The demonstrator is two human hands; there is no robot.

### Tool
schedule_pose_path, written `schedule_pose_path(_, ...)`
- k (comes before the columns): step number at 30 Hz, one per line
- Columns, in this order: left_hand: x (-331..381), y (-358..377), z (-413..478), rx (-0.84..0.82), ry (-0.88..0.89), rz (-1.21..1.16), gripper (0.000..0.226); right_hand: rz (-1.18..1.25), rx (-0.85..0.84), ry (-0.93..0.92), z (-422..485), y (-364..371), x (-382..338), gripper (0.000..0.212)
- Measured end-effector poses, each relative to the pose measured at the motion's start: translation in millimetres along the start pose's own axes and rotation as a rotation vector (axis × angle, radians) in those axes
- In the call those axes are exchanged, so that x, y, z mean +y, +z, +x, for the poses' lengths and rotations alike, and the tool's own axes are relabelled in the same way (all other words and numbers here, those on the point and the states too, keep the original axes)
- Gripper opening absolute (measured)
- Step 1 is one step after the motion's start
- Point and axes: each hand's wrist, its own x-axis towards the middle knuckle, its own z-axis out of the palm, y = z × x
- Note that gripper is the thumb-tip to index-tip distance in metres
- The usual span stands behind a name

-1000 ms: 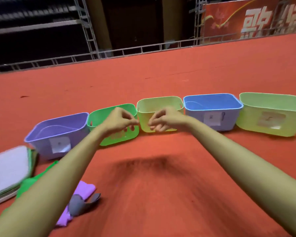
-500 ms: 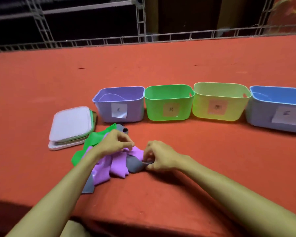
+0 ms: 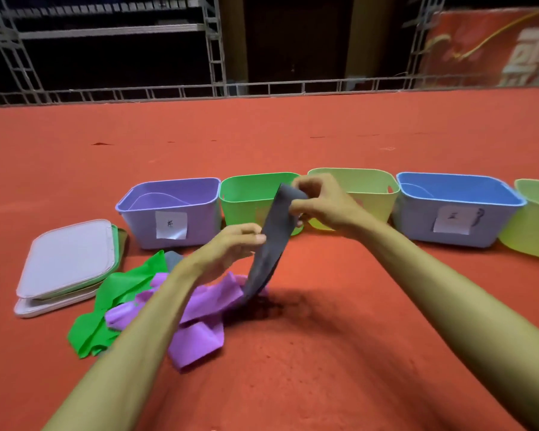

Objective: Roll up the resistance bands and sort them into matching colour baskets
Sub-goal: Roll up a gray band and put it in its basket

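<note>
The right hand (image 3: 319,204) pinches the top end of a flat grey rubber resistance band (image 3: 273,241) and holds it up in front of the baskets. The left hand (image 3: 231,247) pinches the same grey band lower down, at its left edge, between thumb and fingers. The band hangs down in a long strip, and its lower end touches the pile on the red carpet floor (image 3: 324,353).

In this pile lie a crumpled purple rubber band (image 3: 199,334) and a crumpled green rubber band (image 3: 106,309), both unrolled. The green one is at the left side of the pile and the purple one partly under the left forearm. A small grey piece (image 3: 172,259) shows behind the green band; I cannot tell if it belongs to the held band.

Behind the hands stands a row of plastic baskets, close to each other: a lilac basket with a white paper label (image 3: 168,209), a bright green basket (image 3: 246,197), a yellow-green basket (image 3: 367,194), a blue-rimmed basket with a white label (image 3: 458,209), and at the right edge one more yellow-green basket (image 3: 532,225), only partly in view. No rolled band is visible inside the baskets.

Left of the lilac basket lies a stack of flat basket lids (image 3: 66,262), with a pale lilac lid on top.
</note>
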Motion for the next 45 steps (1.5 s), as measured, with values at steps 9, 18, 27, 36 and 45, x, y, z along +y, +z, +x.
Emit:
schedule_pose_path(9,-25.8,89.8,14.9,-0.190,0.039,0.139,0.024,0.037,0.312,0.010,-21.6,-83.5,-16.4,0.020)
schedule_pose_path(18,-43.9,189.0,-26.6,-0.068,-0.160,-0.029,0.016,-0.082,0.500,0.194,-39.1,-124.0,52.5,0.027)
schedule_pose_path(27,-40.5,229.9,-68.3,-0.273,-0.597,-0.069,0.039,0.171,0.376,0.559,-73.4,-79.3,180.3,0.022)
schedule_pose_path(36,-64.2,154.6,30.8,0.275,-0.350,0.817,0.043,-0.284,0.344,0.253,-78.3,-68.6,213.3,0.022)
schedule_pose_path(45,-97.1,160.5,138.3,0.424,0.012,0.803,0.017,-0.278,0.319,0.178,-80.9,-73.7,222.1,0.027)
